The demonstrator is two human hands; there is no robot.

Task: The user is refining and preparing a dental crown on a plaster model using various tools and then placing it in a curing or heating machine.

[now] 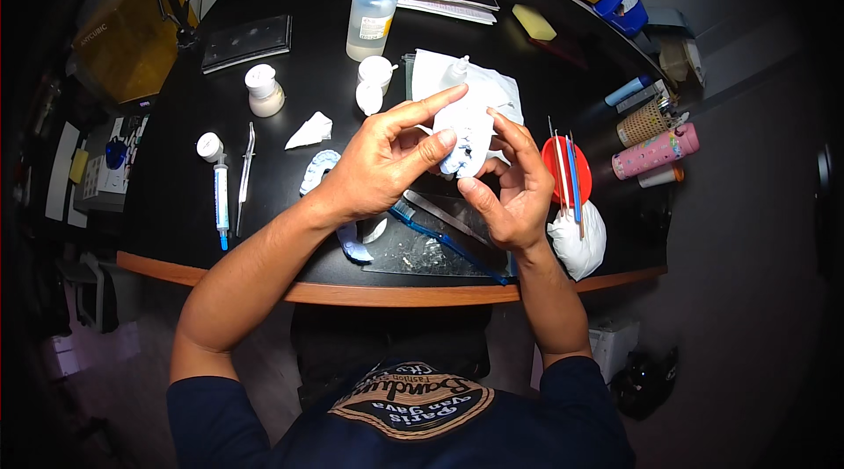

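Observation:
Between both hands, above the middle of the desk, is a pale dental cast [461, 152] with blue areas on its near side. My left hand [374, 161] pinches it from the left, thumb on the blue part and index finger stretched along its far edge. The fingers and thumb of my right hand [510, 196] close on its right side. Below lie a blue toothbrush [453, 245] and a flat metal strip [444, 214], by a dusty dark plate [413, 256]. A light-blue tooth-arch piece [316, 172] lies partly behind my left hand; another blue piece [354, 247] is nearer me.
A clear bottle [371, 16] and white jars [264, 91] stand at the back. At left lie a syringe [221, 201] and metal tweezers [247, 170]. On the right, thin tools [576, 174] cross a red dish [554, 161] beside a white bundle [580, 245].

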